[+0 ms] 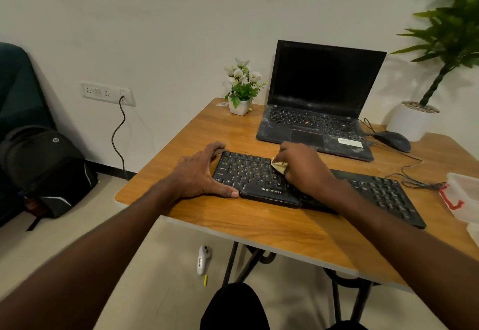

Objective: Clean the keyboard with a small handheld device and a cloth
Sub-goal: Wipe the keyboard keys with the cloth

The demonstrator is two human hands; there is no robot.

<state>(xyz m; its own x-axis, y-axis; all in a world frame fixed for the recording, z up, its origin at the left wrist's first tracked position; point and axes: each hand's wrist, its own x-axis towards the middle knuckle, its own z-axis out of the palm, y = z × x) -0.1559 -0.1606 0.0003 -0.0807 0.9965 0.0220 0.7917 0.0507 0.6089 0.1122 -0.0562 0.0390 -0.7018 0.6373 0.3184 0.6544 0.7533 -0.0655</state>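
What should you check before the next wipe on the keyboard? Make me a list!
1. Keyboard held steady: ok, the left hand grips its left end.
2. Cloth in hand: ok, the right hand pinches it on the keys.
3. Keyboard fully on the table: ok, away from the edge.
4. Room to wipe rightward: ok, though the mouse cable lies just past the right end.
5. Cloth clean enough: cannot tell, only a small folded bit shows.
6. Small handheld device within reach: not ok; a white device lies on the floor under the table, though whether it is the cleaner cannot be told.
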